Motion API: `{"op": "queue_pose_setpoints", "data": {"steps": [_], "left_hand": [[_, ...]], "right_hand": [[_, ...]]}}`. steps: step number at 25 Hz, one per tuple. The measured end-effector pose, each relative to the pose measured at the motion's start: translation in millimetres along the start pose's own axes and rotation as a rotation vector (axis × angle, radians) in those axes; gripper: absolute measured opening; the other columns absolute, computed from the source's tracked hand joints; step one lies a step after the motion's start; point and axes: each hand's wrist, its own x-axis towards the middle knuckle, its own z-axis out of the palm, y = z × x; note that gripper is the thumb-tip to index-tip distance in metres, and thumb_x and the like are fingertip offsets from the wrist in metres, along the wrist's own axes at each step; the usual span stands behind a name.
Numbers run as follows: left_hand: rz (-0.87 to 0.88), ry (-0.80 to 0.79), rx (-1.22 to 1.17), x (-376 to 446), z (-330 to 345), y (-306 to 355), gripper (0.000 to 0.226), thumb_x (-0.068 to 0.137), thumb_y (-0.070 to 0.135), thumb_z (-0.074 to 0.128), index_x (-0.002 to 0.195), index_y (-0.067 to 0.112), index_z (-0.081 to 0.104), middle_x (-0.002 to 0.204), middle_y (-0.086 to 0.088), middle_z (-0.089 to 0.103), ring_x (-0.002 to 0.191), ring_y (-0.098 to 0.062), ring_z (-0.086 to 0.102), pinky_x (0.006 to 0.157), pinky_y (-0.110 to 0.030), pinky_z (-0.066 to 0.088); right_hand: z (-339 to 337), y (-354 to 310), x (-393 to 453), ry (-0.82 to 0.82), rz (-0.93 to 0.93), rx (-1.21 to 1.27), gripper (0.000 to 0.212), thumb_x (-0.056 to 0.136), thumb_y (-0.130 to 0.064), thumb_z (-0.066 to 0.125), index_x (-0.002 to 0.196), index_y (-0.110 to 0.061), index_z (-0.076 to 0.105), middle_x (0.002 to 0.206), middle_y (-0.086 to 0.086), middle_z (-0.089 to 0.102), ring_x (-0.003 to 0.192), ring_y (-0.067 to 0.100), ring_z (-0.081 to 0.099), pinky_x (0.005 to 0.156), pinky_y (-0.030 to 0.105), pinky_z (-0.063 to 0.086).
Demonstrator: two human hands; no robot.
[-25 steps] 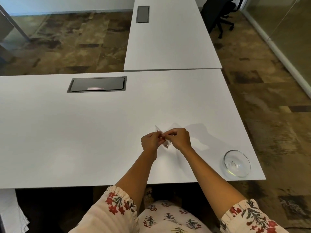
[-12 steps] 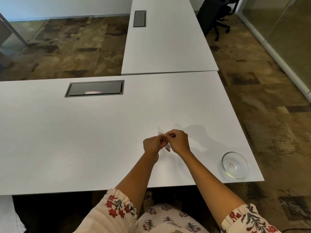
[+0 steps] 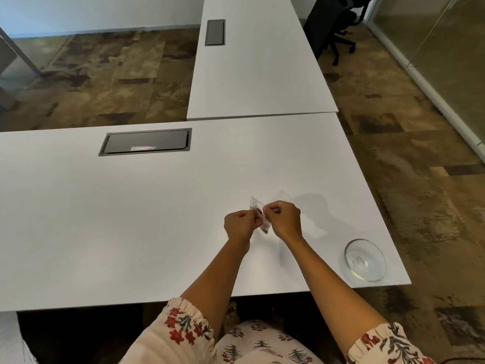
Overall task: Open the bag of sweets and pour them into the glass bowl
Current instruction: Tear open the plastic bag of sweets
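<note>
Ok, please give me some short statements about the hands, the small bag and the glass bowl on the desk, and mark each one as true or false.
1. Both hands pinch the bag of sweets. True: the left hand and the right hand grip it from either side.
2. The glass bowl already holds sweets. False: it looks empty.
3. The bowl stands near the desk's right front corner. True.
4. The bag lies flat on the white desk. False: it is held up between the hands.
5. The bowl sits between the two hands. False: it stands apart, to the right of the right hand.
</note>
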Motion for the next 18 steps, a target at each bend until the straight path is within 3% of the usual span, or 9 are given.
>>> {"op": "queue_pose_setpoints", "data": {"steps": [3, 6, 9, 11, 15, 18], "left_hand": [[0.077, 0.043, 0.174, -2.8, 1.1, 6.3, 0.018, 0.077, 0.005, 0.067, 0.06, -0.001, 0.071, 0.069, -0.02, 0.076, 0.07, -0.033, 0.078, 0.078, -0.041, 0.065], [0.126, 0.074, 0.301, -3.9, 1.5, 9.5, 0.028, 0.071, 0.011, 0.067, 0.047, 0.006, 0.053, 0.064, -0.025, 0.068, 0.071, -0.044, 0.074, 0.074, -0.049, 0.064], [0.149, 0.1, 0.401, -2.3, 0.8, 9.6, 0.028, 0.065, 0.016, 0.063, 0.049, 0.008, 0.042, 0.057, -0.017, 0.053, 0.063, -0.049, 0.067, 0.061, -0.036, 0.05], [0.169, 0.082, 0.465, -3.0, 2.8, 9.7, 0.023, 0.065, 0.017, 0.062, 0.054, 0.006, 0.046, 0.057, -0.016, 0.049, 0.056, -0.041, 0.061, 0.06, -0.033, 0.044], [0.231, 0.06, 0.58, -6.9, 15.2, 10.7, 0.026, 0.066, 0.018, 0.065, 0.051, 0.009, 0.047, 0.055, -0.013, 0.051, 0.052, -0.031, 0.055, 0.056, -0.03, 0.041], [0.283, 0.032, 0.653, -9.1, 25.1, 13.1, 0.025, 0.069, 0.019, 0.067, 0.055, 0.008, 0.05, 0.056, -0.011, 0.05, 0.053, -0.021, 0.045, 0.053, -0.027, 0.036]], "right_hand": [[-8.1, 0.2, 3.5, 0.015, -0.102, -0.18, 0.012, 0.085, -0.013, 0.067, 0.085, -0.007, 0.077, 0.083, 0.004, 0.077, 0.076, 0.018, 0.071, 0.066, 0.024, 0.053], [-16.3, 2.7, 7.7, 0.017, -0.133, -0.296, 0.008, 0.082, -0.009, 0.065, 0.084, -0.008, 0.073, 0.08, 0.005, 0.074, 0.075, 0.022, 0.069, 0.064, 0.026, 0.053], [-24.1, 9.3, 9.2, -0.004, -0.131, -0.361, 0.013, 0.08, -0.005, 0.066, 0.092, -0.009, 0.067, 0.087, 0.006, 0.072, 0.079, 0.024, 0.068, 0.069, 0.033, 0.058], [-27.9, 16.5, 8.3, -0.01, -0.115, -0.354, 0.016, 0.079, -0.006, 0.069, 0.093, -0.012, 0.065, 0.088, 0.003, 0.07, 0.079, 0.023, 0.067, 0.069, 0.03, 0.056], [-30.3, 31.7, 3.8, 0.019, -0.017, -0.071, 0.017, 0.082, -0.017, 0.076, 0.095, -0.015, 0.066, 0.088, -0.002, 0.07, 0.077, 0.012, 0.068, 0.069, 0.02, 0.053], [-31.6, 42.5, 2.4, 0.033, 0.218, 0.252, 0.024, 0.091, -0.038, 0.066, 0.099, -0.016, 0.065, 0.098, 0.003, 0.073, 0.088, 0.016, 0.07, 0.075, 0.024, 0.055]]}}
